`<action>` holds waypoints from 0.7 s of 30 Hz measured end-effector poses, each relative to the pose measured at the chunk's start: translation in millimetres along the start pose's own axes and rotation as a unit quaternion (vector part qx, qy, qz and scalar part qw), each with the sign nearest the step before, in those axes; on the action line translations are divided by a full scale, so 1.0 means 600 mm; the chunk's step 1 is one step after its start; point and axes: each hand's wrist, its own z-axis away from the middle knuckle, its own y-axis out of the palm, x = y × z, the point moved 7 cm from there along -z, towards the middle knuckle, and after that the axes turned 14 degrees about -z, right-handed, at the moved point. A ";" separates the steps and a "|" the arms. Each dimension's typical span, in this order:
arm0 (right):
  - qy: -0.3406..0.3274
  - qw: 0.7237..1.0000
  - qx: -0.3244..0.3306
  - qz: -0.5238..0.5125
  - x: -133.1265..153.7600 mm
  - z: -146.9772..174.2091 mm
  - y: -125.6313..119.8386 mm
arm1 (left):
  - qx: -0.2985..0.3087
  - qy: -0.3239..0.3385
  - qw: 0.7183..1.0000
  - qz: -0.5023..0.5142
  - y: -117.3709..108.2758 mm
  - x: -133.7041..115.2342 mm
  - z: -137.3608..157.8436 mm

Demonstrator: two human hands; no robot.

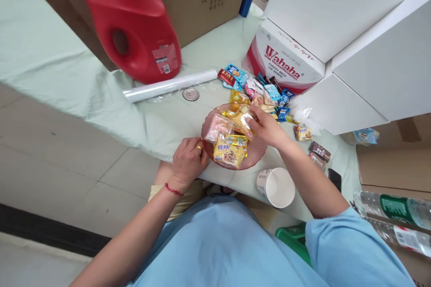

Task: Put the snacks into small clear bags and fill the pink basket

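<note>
Fingers (pixel 258 115) of my right hand (pixel 269 129) pinch a yellow packet (pixel 243 119) over the bowl (pixel 256 154), left hand (pixel 188 159) curled on its left rim.

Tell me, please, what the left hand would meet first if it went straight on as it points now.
The bowl: the left hand appears to touch its rim. Beyond that, the pink packet inside seems next, though depth is unclear.

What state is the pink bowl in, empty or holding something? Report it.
Holding something: wrapped snacks, including a yellow cookie packet and a pink packet, lie inside the pink ribbed bowl.
</note>
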 end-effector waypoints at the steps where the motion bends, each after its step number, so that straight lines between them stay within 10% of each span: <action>1: -0.002 1.000 0.014 0.001 0.003 0.013 -0.003 | -0.009 0.004 1.000 -0.002 -0.003 -0.001 0.000; 11: -0.159 0.965 0.192 0.079 0.018 0.013 0.020 | -0.051 0.012 0.998 0.017 -0.012 -0.002 0.001; 21: -0.263 0.848 0.365 0.279 0.041 0.007 0.104 | -0.053 0.008 0.998 0.020 -0.012 -0.003 0.000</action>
